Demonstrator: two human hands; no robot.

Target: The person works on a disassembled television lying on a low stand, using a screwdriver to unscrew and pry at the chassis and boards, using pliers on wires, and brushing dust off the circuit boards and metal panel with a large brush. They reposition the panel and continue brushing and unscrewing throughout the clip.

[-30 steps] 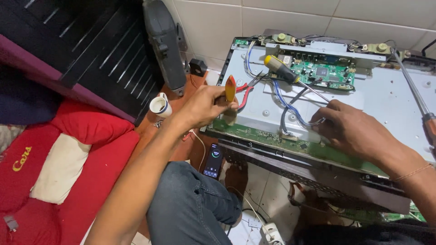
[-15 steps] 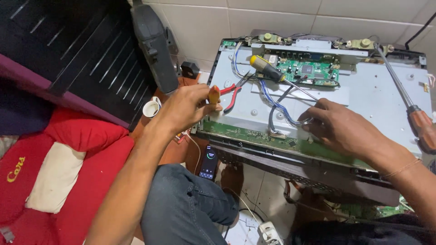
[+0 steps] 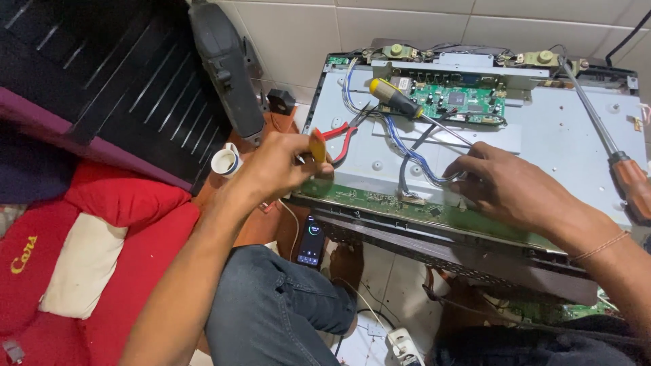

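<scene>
Orange-handled tool (image 3: pixel 317 144) sits pinched in our left hand (image 3: pixel 281 166) while our right hand's (image 3: pixel 505 183) fingers (image 3: pixel 468 181) curl around blue wires (image 3: pixel 413 154), steadying them.

The wall (image 3: pixel 407 24) behind the work is faced with large pale tiles with thin grey joints, evenly lit without hard shadows. A dark slatted panel (image 3: pixel 102 81) leans at the upper left, with a red cushion (image 3: pixel 122 203) bearing a cream patch below it. The floor (image 3: pixel 369 285) is pale tile too, where a white power strip (image 3: pixel 403 342) lies with its cables trailing.
</scene>
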